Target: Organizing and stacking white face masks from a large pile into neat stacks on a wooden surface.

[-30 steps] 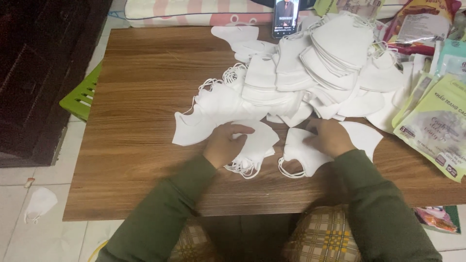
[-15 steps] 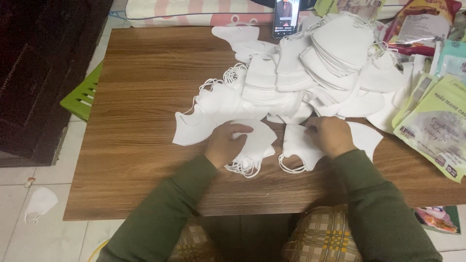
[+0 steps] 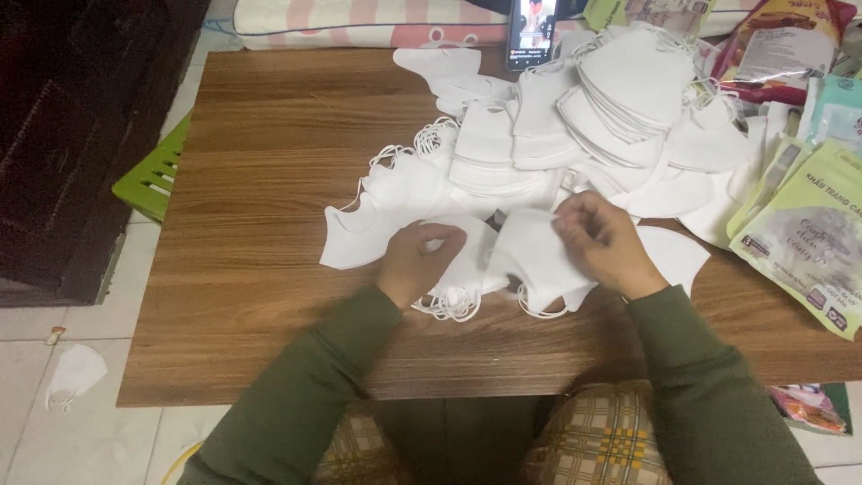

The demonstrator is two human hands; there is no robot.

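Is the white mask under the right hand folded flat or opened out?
Folded flat. The mask lies as one flat curved panel on the table, ear loops trailing at its lower edge, with the right hand pinching its top edge.

Low wood-grain table [image 3: 251, 180] fills mid view, set on a pale tiled floor [image 3: 54, 431]. Dark wooden cabinet [image 3: 72, 135] stands at far left, w/ a green plastic stool [image 3: 154, 172] wedged btwn it & the table edge. Pink-and-white striped bedding [image 3: 359, 22] runs along the far side. Plaid cushion [image 3: 593, 440] near, under the table front. Light is soft & even.
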